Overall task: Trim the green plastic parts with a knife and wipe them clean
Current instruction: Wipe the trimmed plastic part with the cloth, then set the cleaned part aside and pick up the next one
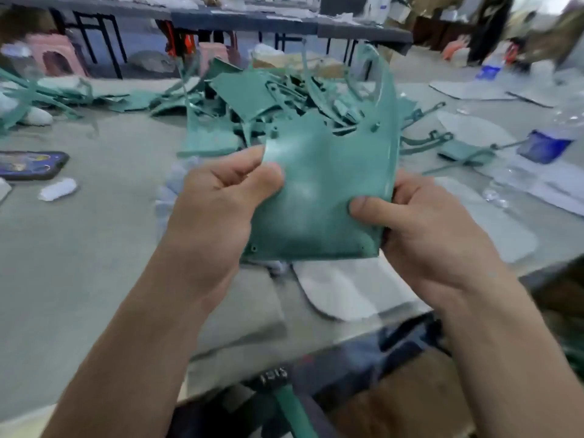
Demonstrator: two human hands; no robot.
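A flat green plastic part (319,191) with small bosses and a long curved arm rising at its right is held upright above the table, in the middle of the head view. My left hand (218,197) grips its left edge, thumb on the face. Its lower right edge is pinched by my right hand (420,222), thumb on the front. A pile of more green parts and offcuts (252,109) lies behind it. No knife shows. A white cloth (344,292) lies on the table under the part.
A phone in a dark case (28,164) lies at the left on the grey table (79,248). Green strips (38,96) sit at the far left, thin green pieces (442,143) and white sheets at the right. Pink stools and dark tables stand behind.
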